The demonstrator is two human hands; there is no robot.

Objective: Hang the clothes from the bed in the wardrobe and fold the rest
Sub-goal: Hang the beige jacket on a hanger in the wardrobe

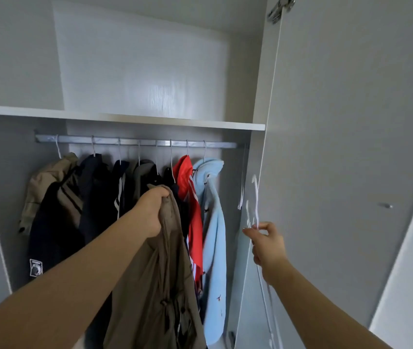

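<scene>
Your left hand (150,210) clenched the khaki jacket (155,278), which hung below your fist, your right hand (267,244) pinched a white hanger (256,200) just beside the grey door (339,147), and the crowded rail (134,142) and shelf (150,121) ran above both.

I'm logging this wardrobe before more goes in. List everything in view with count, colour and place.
rail: one, silver, under the shelf
shelf: one, white, above the rail
hung clothes: about eight, khaki and dark at left, red then light blue rightmost, on the rail
empty hanger: one, pale, right end of the rail
door: one, grey, open at right
tan garment: one, held up before the hung clothes
white hanger: one, blurred, beside the door
left hand: grips the tan garment
right hand: fingers pinch the white hanger
</scene>
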